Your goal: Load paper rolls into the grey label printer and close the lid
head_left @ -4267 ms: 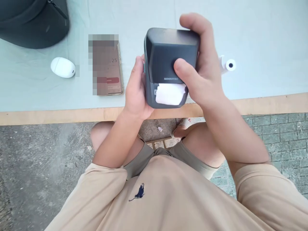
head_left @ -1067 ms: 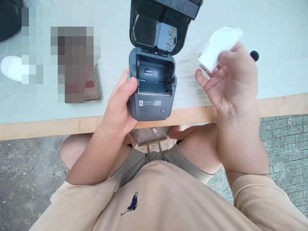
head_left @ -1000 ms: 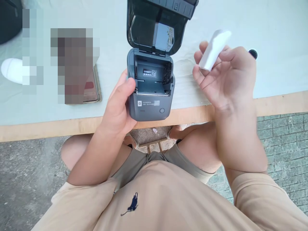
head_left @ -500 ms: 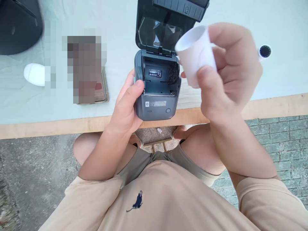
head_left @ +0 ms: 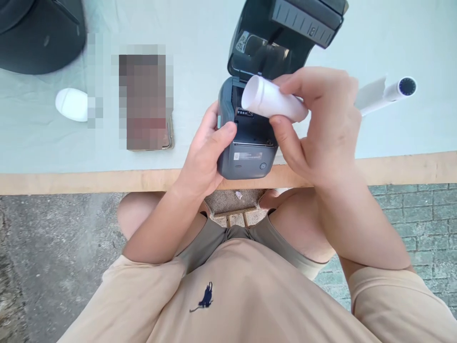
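A small dark grey label printer (head_left: 246, 159) stands at the table's front edge with its lid (head_left: 285, 28) swung up and back. My left hand (head_left: 205, 152) grips the printer's left side, thumb on its top edge. My right hand (head_left: 321, 128) pinches a white paper roll (head_left: 269, 99) between thumb and fingers. The roll lies sideways right over the printer's open paper bay, partly hiding the bay.
Another white paper roll (head_left: 387, 93) with a loose end lies on the table to the right. A phone (head_left: 166, 140) lies left of the printer, a white oval object (head_left: 71, 104) beyond it, a dark bag (head_left: 43, 33) at the back left. The table's wooden edge (head_left: 71, 181) runs across.
The printer went from shut and held in both hands to open on the table. My right hand brought the white roll from the right down over the open bay.
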Motion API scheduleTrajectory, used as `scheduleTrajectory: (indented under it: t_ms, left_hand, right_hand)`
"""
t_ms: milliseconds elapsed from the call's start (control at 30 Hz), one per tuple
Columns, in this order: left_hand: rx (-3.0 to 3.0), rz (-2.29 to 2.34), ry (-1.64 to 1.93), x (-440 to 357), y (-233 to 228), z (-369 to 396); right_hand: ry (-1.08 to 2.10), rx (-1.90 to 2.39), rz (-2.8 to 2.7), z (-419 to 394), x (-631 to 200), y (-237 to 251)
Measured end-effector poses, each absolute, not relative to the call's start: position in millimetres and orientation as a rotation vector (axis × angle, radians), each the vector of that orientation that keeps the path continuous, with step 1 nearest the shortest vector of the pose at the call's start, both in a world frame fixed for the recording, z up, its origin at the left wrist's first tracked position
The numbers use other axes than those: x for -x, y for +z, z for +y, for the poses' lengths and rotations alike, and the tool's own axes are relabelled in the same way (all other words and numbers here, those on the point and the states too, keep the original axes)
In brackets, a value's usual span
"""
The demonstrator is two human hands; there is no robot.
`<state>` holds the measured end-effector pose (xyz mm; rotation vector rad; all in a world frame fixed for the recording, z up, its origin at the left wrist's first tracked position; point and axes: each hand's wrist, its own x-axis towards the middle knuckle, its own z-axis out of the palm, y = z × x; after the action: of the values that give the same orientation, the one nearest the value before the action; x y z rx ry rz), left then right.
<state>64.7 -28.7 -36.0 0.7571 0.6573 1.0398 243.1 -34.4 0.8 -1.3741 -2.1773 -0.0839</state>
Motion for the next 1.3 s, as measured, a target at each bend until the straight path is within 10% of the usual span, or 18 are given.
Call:
scheduleTrajectory:
  t_ms: [1300]
  left_hand:
    - [-0.678, 0.591, 1.069, -66.5, -40.3, -27.2]
  right_hand:
    - [0.001, 1.178, -1.943, -28.8, -237.8, -10.4]
